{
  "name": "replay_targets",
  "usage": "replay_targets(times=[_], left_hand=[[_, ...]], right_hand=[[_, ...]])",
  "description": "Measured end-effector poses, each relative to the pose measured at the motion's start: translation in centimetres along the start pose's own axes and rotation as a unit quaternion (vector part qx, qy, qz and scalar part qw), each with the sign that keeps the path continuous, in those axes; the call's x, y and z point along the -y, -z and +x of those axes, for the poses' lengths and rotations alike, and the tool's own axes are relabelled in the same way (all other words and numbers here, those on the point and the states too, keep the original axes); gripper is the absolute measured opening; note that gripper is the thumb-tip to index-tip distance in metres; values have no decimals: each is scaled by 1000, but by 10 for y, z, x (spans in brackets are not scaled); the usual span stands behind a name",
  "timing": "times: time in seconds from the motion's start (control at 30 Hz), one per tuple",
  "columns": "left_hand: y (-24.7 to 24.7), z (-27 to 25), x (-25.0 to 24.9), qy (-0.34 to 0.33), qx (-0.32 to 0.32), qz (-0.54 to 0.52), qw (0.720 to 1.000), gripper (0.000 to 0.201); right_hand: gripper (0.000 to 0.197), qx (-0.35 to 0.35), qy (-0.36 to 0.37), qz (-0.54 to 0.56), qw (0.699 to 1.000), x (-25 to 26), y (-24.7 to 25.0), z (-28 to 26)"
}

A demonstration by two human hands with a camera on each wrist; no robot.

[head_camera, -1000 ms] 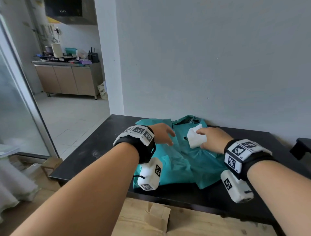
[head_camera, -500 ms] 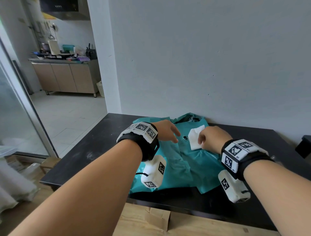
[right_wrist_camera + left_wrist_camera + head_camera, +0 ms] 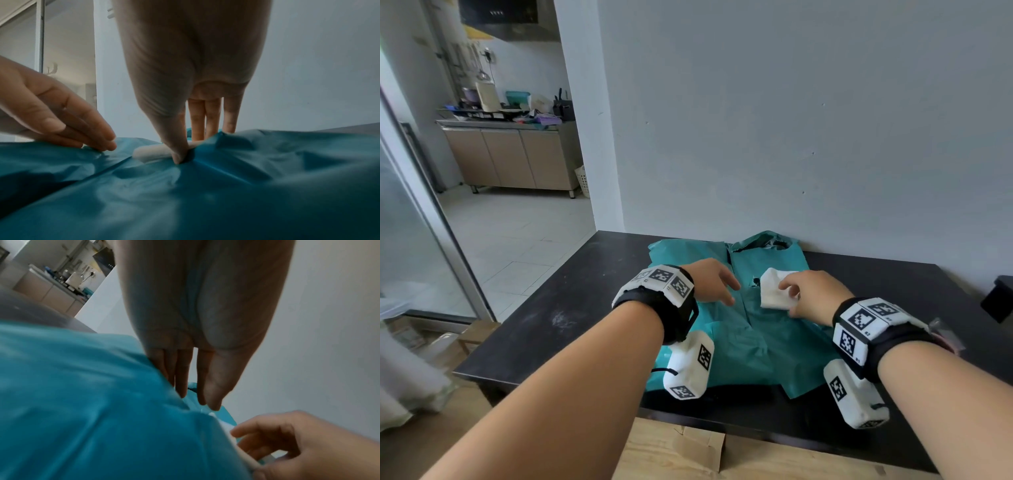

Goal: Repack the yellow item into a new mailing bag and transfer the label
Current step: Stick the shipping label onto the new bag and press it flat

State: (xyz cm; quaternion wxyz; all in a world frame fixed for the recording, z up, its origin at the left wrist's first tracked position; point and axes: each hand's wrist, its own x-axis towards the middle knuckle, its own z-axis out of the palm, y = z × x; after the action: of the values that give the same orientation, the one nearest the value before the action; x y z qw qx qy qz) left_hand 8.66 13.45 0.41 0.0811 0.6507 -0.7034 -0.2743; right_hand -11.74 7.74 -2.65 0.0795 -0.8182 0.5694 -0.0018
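Teal mailing bags (image 3: 750,346) lie overlapped and crumpled on the black table (image 3: 551,318); the far one is torn open at its top. My right hand (image 3: 798,294) pinches a white label (image 3: 772,291) that lies on the teal plastic. In the right wrist view the thumb of that hand (image 3: 185,146) presses on the label's (image 3: 150,153) near edge. My left hand (image 3: 726,291) rests with straight fingers on the bag just left of the label, as the left wrist view (image 3: 197,395) also shows. No yellow item is visible.
The grey wall stands right behind the table. A dark object (image 3: 1000,301) sits at the table's right edge, and a clear plastic packet (image 3: 945,332) lies by my right wrist. A cardboard box (image 3: 702,445) sits on the floor below the front edge.
My right fingers have curled further over the label, whose near edge has shifted slightly. My left hand has stayed pressed on the bag beside it.
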Motion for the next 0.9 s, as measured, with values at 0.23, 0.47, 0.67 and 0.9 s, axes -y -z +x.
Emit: replay_targets(times=[0.23,0.47,0.67,0.9], left_hand=[[0,-1,8,4,19,-34,999,40],[5,-5,-1,-13,-10,-73,997,37],[10,-5,-30,-65,-118,-178,975,49],[22,-11,-52,-105,-192,-212,953,40]], right_hand=[[14,-22,9,28,999,-7,-6,-17],[19,-129,-9,151,980,-12,17,-30],[21,-226,-13,345,911,-5,49,-36],[1,-193,22,459,867,9,62,-46]])
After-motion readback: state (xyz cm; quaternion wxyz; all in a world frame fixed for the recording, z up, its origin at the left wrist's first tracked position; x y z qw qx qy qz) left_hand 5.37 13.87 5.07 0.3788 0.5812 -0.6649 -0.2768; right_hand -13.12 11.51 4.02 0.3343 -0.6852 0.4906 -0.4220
